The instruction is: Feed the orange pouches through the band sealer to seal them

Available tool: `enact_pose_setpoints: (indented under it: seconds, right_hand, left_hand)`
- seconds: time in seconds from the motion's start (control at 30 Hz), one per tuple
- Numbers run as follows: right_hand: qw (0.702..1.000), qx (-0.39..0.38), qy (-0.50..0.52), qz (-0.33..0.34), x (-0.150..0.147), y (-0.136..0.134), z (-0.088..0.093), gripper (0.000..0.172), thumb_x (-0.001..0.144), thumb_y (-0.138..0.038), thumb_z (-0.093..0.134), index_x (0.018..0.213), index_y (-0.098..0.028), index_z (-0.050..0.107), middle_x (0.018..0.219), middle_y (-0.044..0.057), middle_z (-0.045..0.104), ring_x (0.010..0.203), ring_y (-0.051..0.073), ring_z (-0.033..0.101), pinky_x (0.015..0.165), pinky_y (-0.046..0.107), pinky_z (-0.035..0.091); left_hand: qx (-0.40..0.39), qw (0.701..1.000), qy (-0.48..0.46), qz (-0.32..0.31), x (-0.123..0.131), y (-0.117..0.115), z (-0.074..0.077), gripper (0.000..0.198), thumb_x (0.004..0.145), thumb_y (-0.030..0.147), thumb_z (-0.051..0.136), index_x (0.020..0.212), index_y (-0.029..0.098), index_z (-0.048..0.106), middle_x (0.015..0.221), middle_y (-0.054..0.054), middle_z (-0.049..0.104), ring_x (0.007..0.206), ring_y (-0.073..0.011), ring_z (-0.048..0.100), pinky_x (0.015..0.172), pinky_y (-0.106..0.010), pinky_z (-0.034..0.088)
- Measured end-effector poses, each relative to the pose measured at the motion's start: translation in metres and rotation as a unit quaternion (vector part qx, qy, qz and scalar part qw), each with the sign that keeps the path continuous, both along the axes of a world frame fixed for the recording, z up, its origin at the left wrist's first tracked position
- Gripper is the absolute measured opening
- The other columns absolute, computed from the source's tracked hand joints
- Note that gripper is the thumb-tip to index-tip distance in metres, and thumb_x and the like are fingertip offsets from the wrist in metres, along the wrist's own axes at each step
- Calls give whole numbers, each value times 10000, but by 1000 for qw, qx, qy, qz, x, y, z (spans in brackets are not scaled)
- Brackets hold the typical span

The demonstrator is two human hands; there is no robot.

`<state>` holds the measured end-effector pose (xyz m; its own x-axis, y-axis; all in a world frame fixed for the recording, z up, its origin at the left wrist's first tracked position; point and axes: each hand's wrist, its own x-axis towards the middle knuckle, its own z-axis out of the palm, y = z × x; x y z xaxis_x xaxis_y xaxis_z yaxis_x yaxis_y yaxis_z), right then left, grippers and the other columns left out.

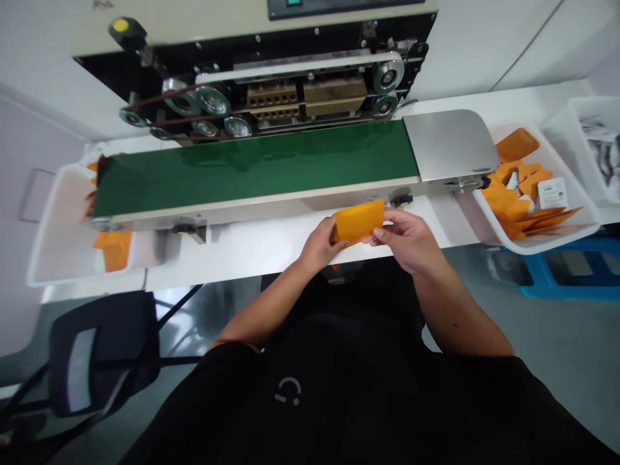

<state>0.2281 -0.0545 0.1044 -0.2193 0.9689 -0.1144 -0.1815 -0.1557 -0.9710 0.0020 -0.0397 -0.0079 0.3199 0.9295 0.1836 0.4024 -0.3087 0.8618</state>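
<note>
Both hands hold one flat orange pouch just in front of the machine's front rail. My left hand grips its left end with curled fingers. My right hand pinches its right end and lower edge. The pouch is held level above the white table. Behind it runs the green conveyor belt of a band sealer, with nothing on the belt.
A white tray at the right holds several orange pouches and a white card. Another white bin at the belt's left end holds a few orange pouches. A third bin stands far right. A black chair is at lower left.
</note>
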Motion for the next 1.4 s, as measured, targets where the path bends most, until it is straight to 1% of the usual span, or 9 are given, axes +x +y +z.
enact_pose_setpoints:
  seconds: [0.07,0.17,0.3,0.5,0.63,0.8,0.97,1.23,1.4]
  right_hand:
    - [997,1,43,-69,2,11,16,273,762,-328,899,914,-194,718,871,16,727,704,131,747,640,232,630]
    - [988,-4,81,-134,10,37,40,280,740,-246,905,895,-180,681,833,3,727,678,119,746,583,184,606]
    - [981,-44,63,-177,32,81,57,136,888,-188,779,981,-172,681,833,11,719,698,98,733,567,154,595]
    - [975,-70,25,-211,61,141,46,156,898,-204,795,970,-177,660,910,30,713,831,140,755,572,171,629]
    - [974,-85,11,-211,62,162,39,78,968,-190,699,926,-162,640,883,48,696,814,119,748,608,144,621]
    - [978,-48,2,-202,64,166,31,155,924,-238,761,978,-185,626,889,47,691,824,167,746,615,246,676]
    - [976,-65,20,-208,63,172,26,136,932,-231,740,955,-157,629,897,76,687,836,174,747,604,238,681]
    - [977,-44,8,-208,35,192,24,108,947,-194,715,908,-153,624,859,69,673,840,173,752,603,229,683]
    - [987,-36,36,-153,11,193,25,108,971,-172,695,897,-143,621,914,65,672,904,165,764,652,200,680]
  left_hand:
    - [-3,1000,16,11,1,0,3,763,873,339,803,1555,277,468,1522,-137,598,1401,-349,588,1179,-535,495]
    - [-1,999,34,19,2,-2,6,766,869,296,798,1557,286,460,1530,-125,588,1402,-336,581,1188,-518,486]
    - [-6,999,35,13,1,-2,4,758,884,262,771,1569,288,448,1485,-126,614,1357,-329,608,1160,-515,505]
    - [1,1000,25,10,0,-2,1,778,876,279,791,1575,312,451,1481,-131,618,1347,-350,614,1159,-531,509]
    - [-4,1000,31,5,-1,-3,4,792,876,262,788,1585,315,439,1481,-122,615,1341,-337,617,1160,-512,511]
    - [-2,999,33,3,-1,-3,2,799,876,248,786,1589,315,432,1458,-118,625,1304,-329,632,1137,-509,523]
    - [-5,999,36,-5,-1,-2,0,784,887,266,780,1589,311,431,1458,-126,626,1284,-331,640,1113,-510,538]
    - [-3,999,31,-8,-1,-2,3,763,910,316,771,1591,323,426,1470,-126,622,1320,-334,626,1134,-515,525]
    - [7,1000,17,-7,0,-2,-2,769,910,331,772,1593,342,418,1493,-121,612,1324,-334,625,1135,-526,522]
